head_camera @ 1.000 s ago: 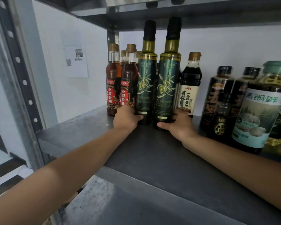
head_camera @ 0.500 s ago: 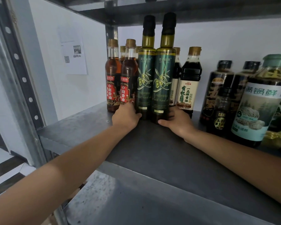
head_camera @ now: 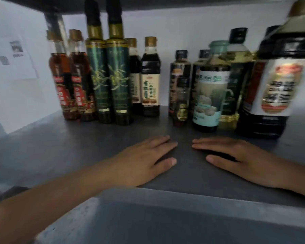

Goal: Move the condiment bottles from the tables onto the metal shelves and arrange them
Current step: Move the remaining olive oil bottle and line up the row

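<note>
Two tall green olive oil bottles (head_camera: 109, 76) stand side by side at the back left of the grey metal shelf (head_camera: 77, 147). Left of them are two red-labelled sesame oil bottles (head_camera: 72, 85); right of them stand two dark sauce bottles with cream labels (head_camera: 150, 80). My left hand (head_camera: 144, 159) and my right hand (head_camera: 236, 155) lie flat and open over the shelf near its front edge. Both are empty and well in front of the bottles. The frame is blurred.
Further right stand small dark bottles (head_camera: 180, 85), a teal-capped bottle (head_camera: 209, 88), a yellow oil jug (head_camera: 236, 76) and a large dark soy sauce jug (head_camera: 275, 81). A lower shelf (head_camera: 148, 222) lies below. A paper sheet (head_camera: 12, 55) hangs on the left wall.
Both hands have let go of the two olive oil bottles and drawn back toward the shelf's front edge, fingers now flat. The view has dropped lower and swung right.
</note>
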Demonstrator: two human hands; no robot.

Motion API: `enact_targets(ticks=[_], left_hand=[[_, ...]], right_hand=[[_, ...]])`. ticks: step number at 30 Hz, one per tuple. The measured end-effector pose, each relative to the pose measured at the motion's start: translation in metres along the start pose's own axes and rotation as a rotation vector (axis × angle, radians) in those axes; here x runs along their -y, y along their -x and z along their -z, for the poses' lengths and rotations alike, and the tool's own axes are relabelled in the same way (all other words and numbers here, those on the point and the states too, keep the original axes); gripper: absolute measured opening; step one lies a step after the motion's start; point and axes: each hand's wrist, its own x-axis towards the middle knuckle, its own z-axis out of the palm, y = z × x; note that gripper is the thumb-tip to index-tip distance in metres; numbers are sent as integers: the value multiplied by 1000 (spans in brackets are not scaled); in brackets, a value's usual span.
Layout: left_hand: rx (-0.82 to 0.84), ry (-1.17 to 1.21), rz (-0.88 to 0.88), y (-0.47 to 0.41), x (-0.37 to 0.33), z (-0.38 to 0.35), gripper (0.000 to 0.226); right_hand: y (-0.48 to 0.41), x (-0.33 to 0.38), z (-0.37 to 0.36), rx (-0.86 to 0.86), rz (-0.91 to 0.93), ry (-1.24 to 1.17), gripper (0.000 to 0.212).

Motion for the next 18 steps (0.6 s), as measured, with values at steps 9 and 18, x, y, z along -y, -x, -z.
enact_targets(ticks=[9, 18], left_hand=[[32, 45, -201, -73, -119, -19, 59], [-102, -8, -287, -138, -269, -42, 48]], right_hand=[[125, -48, 48, -53, -282, 18, 40], [275, -113, 100, -185, -562, 168, 38]])
